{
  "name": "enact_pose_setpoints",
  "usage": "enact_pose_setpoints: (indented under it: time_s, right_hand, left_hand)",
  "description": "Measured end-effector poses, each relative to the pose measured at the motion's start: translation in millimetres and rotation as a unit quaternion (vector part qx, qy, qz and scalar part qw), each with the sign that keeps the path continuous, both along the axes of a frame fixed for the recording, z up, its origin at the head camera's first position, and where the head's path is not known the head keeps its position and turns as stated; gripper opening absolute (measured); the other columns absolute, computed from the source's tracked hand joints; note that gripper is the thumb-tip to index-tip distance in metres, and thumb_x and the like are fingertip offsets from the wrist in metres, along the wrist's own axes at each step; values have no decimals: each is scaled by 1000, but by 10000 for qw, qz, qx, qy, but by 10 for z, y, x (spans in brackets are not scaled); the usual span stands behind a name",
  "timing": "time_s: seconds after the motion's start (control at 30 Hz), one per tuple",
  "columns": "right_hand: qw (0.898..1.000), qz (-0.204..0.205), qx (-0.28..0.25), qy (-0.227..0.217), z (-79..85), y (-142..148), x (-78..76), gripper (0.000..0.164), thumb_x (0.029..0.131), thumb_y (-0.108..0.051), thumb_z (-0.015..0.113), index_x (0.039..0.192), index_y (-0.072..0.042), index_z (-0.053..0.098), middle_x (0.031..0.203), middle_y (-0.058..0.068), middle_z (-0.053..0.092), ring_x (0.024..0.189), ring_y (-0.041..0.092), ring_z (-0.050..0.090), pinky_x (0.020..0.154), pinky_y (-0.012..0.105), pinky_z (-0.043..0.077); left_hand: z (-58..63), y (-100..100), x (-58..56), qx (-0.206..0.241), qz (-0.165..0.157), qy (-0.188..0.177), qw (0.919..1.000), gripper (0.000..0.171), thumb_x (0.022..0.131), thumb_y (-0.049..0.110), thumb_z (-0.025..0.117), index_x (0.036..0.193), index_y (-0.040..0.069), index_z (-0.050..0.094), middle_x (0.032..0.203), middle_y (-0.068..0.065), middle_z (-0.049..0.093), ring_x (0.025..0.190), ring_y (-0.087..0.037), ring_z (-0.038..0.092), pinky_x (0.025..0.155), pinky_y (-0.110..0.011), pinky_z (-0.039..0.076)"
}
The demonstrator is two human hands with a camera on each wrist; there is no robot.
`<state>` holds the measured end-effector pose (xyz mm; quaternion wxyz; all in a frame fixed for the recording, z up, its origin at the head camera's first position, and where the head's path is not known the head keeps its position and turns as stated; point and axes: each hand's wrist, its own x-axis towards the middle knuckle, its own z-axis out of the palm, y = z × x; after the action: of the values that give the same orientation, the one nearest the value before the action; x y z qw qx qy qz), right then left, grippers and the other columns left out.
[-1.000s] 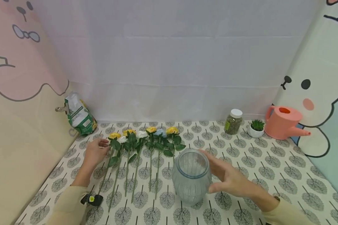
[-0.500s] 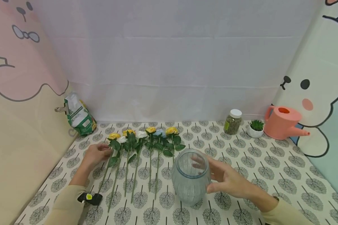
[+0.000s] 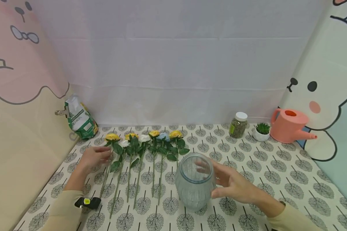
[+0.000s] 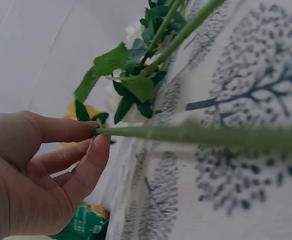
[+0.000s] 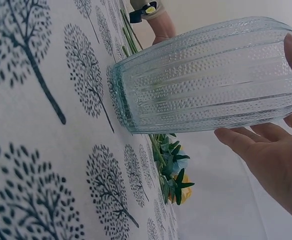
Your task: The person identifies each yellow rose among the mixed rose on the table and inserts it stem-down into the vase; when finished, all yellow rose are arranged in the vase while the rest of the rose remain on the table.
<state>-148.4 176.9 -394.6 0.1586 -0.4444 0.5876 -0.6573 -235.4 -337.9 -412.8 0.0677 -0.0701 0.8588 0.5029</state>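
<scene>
In the head view my left hand [image 3: 96,158] is at the left end of a row of long-stemmed roses. Thumb and fingertips pinch the green stem [image 4: 196,134] of the leftmost yellow rose [image 3: 111,137] just under its bloom. The other roses lie side by side: white [image 3: 144,138], blue [image 3: 164,137] and yellow [image 3: 175,134], with green leaves. A clear bluish ribbed glass vase [image 3: 195,195] stands upright, its mouth up, right of the stems. My right hand [image 3: 237,186] holds its right side, fingers curved behind the glass and thumb in front.
A green and white bag [image 3: 81,118] with a metal clip leans at the back left. At the back right stand a white-lidded jar [image 3: 238,125], a small potted succulent [image 3: 261,132] and a coral watering can [image 3: 289,125]. A tree-print cloth [image 3: 228,221] covers the table.
My left hand has taken hold of the leftmost yellow rose and shifted it slightly left, away from its neighbour. My right hand's fingers have come round behind the vase, which stays in place.
</scene>
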Motion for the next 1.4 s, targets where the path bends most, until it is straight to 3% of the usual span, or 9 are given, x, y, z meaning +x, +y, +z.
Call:
enact_pose_setpoints:
  time_s: [0.13, 0.23, 0.33, 0.5, 0.7, 0.83, 1.07, 1.27, 1.4]
  right_hand:
    - [10000, -3, 10, -42, 0, -1, 0, 90, 91, 0, 72, 160, -4, 14, 161, 20, 26, 140, 41, 36, 108, 50, 41]
    - [10000, 2, 26, -54, 1, -1, 2, 90, 91, 0, 71, 160, -4, 14, 161, 19, 25, 141, 41, 36, 108, 52, 40]
    - [10000, 10, 33, -10, 0, 2, 3, 91, 90, 1, 71, 160, -4, 14, 161, 20, 25, 141, 41, 36, 107, 54, 39]
    - [10000, 19, 13, 66, 2, 6, 3, 90, 91, -1, 72, 160, -3, 14, 161, 20, 25, 140, 43, 36, 107, 51, 41]
    - [10000, 41, -15, 74, 2, 3, 21, 90, 92, -3, 72, 160, -3, 13, 161, 21, 25, 140, 42, 36, 107, 50, 42]
    - [10000, 38, -13, 43, 9, -3, 20, 90, 91, 1, 71, 160, -4, 13, 161, 20, 25, 140, 44, 35, 108, 49, 41]
    - [10000, 20, -15, -45, 11, -5, 14, 91, 90, 4, 71, 160, -4, 13, 161, 20, 25, 140, 44, 35, 109, 48, 40]
    - [10000, 5, -24, -61, 2, -6, 28, 91, 90, 4, 70, 160, -4, 13, 161, 21, 25, 140, 43, 35, 109, 48, 40]
    - [10000, -5, -50, -43, 0, -9, 17, 91, 90, 5, 70, 160, -3, 13, 161, 21, 25, 140, 43, 35, 109, 48, 40]
  left_hand:
    - [195, -67, 51, 207, -47, 230, 9995, 55, 103, 20, 57, 144, -13, 41, 133, -27, 56, 92, -12, 69, 85, -32, 59]
    - [370, -107, 108, 424, -39, 559, 9975, 55, 103, 20, 59, 143, -13, 43, 118, -9, 66, 89, -4, 67, 82, -27, 59]
    - [571, -125, 196, 1054, 40, 969, 9897, 37, 100, 16, 65, 131, -3, 59, 103, 10, 68, 86, -3, 67, 78, -25, 59]
    - [856, -47, 375, 2699, 151, 1469, 9515, 18, 93, 4, 71, 104, 17, 76, 101, 7, 70, 84, -9, 69, 73, -26, 60]
    - [1053, 324, 547, 3753, 125, 2129, 9020, 23, 90, -10, 68, 106, 4, 77, 100, -2, 73, 84, -13, 72, 70, -32, 61]
    - [1110, 581, 605, 4136, -205, 2410, 8777, 26, 92, -15, 61, 106, 1, 77, 102, -4, 73, 83, -15, 71, 68, -33, 62]
    - [1194, 970, 669, 4462, -706, 2274, 8627, 29, 94, -14, 58, 103, 4, 78, 112, -5, 70, 86, -14, 68, 71, -34, 62]
    - [1395, 1324, 689, 4544, -983, 2442, 8510, 29, 94, -13, 60, 103, 6, 79, 111, -4, 70, 88, -14, 67, 72, -34, 62]
    - [1584, 1508, 664, 4830, -928, 2640, 8297, 26, 94, -13, 60, 101, 5, 78, 102, -6, 70, 84, -18, 70, 71, -33, 62]
